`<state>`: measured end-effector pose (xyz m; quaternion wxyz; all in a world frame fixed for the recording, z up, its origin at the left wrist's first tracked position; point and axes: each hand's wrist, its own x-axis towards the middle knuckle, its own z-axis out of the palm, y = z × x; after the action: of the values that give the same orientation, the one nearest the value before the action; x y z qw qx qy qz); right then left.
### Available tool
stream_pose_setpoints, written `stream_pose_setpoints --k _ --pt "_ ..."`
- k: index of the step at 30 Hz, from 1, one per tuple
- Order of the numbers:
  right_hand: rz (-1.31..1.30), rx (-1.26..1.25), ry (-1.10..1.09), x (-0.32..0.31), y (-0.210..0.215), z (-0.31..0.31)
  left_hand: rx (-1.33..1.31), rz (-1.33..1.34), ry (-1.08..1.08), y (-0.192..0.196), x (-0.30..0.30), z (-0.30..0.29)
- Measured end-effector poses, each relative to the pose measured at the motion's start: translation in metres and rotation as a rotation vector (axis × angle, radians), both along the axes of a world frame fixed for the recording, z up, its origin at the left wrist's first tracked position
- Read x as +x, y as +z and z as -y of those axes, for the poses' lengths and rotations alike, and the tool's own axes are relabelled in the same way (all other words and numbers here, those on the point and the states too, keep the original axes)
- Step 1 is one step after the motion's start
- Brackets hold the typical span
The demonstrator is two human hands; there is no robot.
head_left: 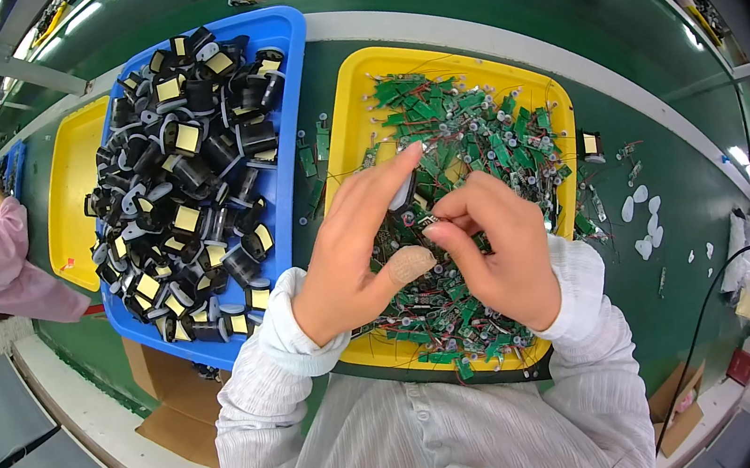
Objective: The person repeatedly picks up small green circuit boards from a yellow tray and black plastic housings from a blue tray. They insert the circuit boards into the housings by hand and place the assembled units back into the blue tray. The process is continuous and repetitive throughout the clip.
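My left hand (349, 254) is over the yellow tray with its index finger stretched out and a plaster-like patch on its thumb. A small black plastic housing (404, 194) sits against its fingers, which partly hide it. Closed in a pinch, my right hand (502, 250) grips a small circuit board (424, 218) at the housing's near end. Beneath both hands, the yellow tray (342, 115) holds a heap of green circuit boards (514, 135) with thin wires. To the left, a blue tray (292, 51) is piled with black housings (192, 173) bearing pale yellow pads.
Another yellow tray (67, 194) lies beyond the blue one. On the right of the green table are white oval pieces (643, 222), loose boards and a black cable (702, 309). A cardboard box (175, 402) stands below the near edge. A co-worker in pink (5, 268) sits far left.
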<state>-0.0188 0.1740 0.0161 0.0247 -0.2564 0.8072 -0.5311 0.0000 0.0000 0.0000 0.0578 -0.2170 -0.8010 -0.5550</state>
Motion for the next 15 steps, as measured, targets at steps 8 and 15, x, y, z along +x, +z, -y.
stream_pose_setpoints --k 8,15 --pt "-0.371 0.143 0.012 0.001 0.000 0.003 -0.050 -0.062 0.087 0.005 -0.001 0.000" --pt "0.277 -0.199 0.018 0.001 0.006 0.000 -0.109 -0.130 0.083 0.007 -0.002 0.004"
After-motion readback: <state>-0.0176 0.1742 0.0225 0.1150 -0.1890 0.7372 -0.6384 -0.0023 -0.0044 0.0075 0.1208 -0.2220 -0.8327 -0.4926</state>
